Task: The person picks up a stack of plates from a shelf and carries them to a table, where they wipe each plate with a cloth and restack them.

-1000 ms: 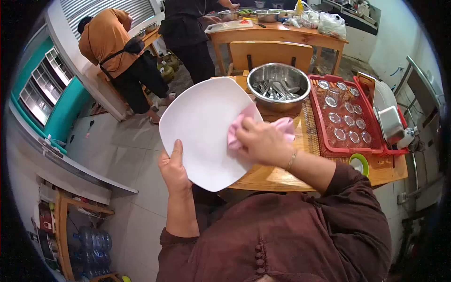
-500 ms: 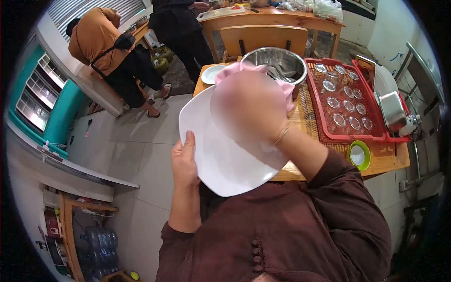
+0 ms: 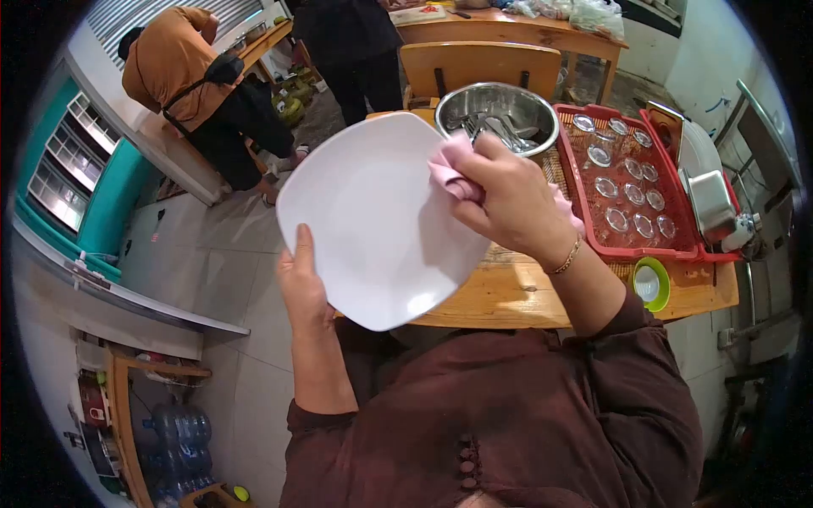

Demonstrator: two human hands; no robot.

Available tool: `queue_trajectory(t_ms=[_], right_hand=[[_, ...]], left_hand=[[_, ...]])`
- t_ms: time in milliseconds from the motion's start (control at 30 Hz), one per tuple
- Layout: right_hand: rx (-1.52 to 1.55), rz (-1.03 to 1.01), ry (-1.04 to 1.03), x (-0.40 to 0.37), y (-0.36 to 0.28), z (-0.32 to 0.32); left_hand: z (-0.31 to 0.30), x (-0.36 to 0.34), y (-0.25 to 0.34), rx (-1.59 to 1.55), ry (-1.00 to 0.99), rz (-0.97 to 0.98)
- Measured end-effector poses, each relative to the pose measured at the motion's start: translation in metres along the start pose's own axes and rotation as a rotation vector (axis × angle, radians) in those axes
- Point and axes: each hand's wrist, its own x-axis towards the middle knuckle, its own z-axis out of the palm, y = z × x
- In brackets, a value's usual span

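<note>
A large white square plate [image 3: 373, 220] with rounded corners is tilted up in front of me. My left hand [image 3: 302, 284] grips its lower left edge, thumb on the face and fingers hidden behind. At the plate's right edge, my right hand [image 3: 512, 199] is closed on a bunched pink cloth [image 3: 453, 169]. Part of the cloth hangs out behind the wrist on the right. Just beyond the right hand, a steel bowl [image 3: 542, 110] with spoons and forks [image 3: 500, 129] stands on the wooden table [image 3: 517, 292].
To the right, a red tray [image 3: 627, 250] holds several upturned glasses [image 3: 605, 188]. Near it sit a green bowl [image 3: 663, 296] with a white bowl inside, and a steel container [image 3: 710, 203]. A chair [image 3: 478, 68] stands beyond the table. Two people [image 3: 182, 68] are at the back left.
The plate has shifted left and up with my left hand. My right hand has moved from over the plate's upper part to its right edge, still with the cloth.
</note>
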Motion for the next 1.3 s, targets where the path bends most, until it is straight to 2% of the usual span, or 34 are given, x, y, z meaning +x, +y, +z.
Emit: queue_trajectory(t_ms=[100, 133, 200, 300, 333, 400, 533, 567, 600, 633, 733, 767, 867, 933, 1000, 1067, 1167, 1267, 1300], right_hand=[[0.056, -0.322, 0.217, 0.003, -0.023, 0.034], [0.071, -0.403, 0.173, -0.003, -0.037, 0.047], [0.084, -0.502, 0.236, -0.008, -0.044, 0.073], [-0.212, -0.373, 0.288, 0.007, -0.011, 0.069], [-0.291, -0.32, 0.365, 0.014, 0.004, 0.061], [-0.163, -0.081, 0.246, 0.019, 0.03, 0.059], [-0.09, -0.014, 0.028, -0.013, -0.003, 0.076], [0.073, -0.024, 0.031, -0.02, -0.019, 0.077], [0.116, 0.002, -0.09, -0.029, -0.036, 0.078], [0.194, -0.121, -0.126, -0.033, -0.049, 0.076], [0.379, -0.275, -0.178, -0.038, -0.053, 0.07], [0.422, -0.249, -0.275, -0.037, -0.051, 0.062], [0.302, -0.263, -0.788, -0.027, -0.035, 0.018], [0.203, -0.129, -0.793, -0.017, -0.008, -0.001], [0.02, 0.037, -0.473, 0.0, 0.001, -0.026], [0.092, 0.071, -0.245, 0.015, 0.007, -0.04], [0.017, 0.17, 0.159, 0.03, 0.003, -0.002], [-0.028, 0.176, 0.006, 0.026, -0.008, 0.045], [0.025, 0.154, 0.012, 0.022, -0.016, 0.055]], left_hand=[[0.015, -0.014, -0.01, 0.122, -0.103, -0.088], [0.018, -0.016, -0.02, 0.068, -0.217, 0.11], [0.026, -0.026, -0.014, 0.08, -0.177, 0.106], [0.011, -0.029, -0.01, 0.282, -0.096, 0.107], [0.011, -0.03, -0.006, 0.226, -0.062, 0.134], [0.013, -0.03, 0.003, 0.101, 0.01, 0.193], [0.031, -0.022, -0.012, 0.008, 0.126, 0.25], [0.033, -0.016, -0.016, -0.029, 0.112, 0.238], [0.033, -0.009, -0.019, -0.066, 0.1, 0.225], [0.034, -0.007, -0.021, -0.1, 0.089, 0.209], [0.047, -0.012, -0.016, -0.124, 0.086, 0.154], [0.044, -0.009, -0.017, -0.093, 0.085, 0.148], [0.023, 0.006, -0.02, -0.045, 0.058, 0.112], [0.009, 0.015, -0.015, -0.074, -0.013, 0.066], [0.01, 0.013, -0.005, -0.063, -0.056, -0.052], [0.012, 0.01, -0.006, -0.049, -0.097, -0.139], [0.039, 0.002, -0.013, 0.011, -0.144, -0.165], [0.05, -0.007, -0.006, 0.079, -0.227, -0.182], [0.049, -0.007, -0.006, 0.106, -0.227, -0.189]])
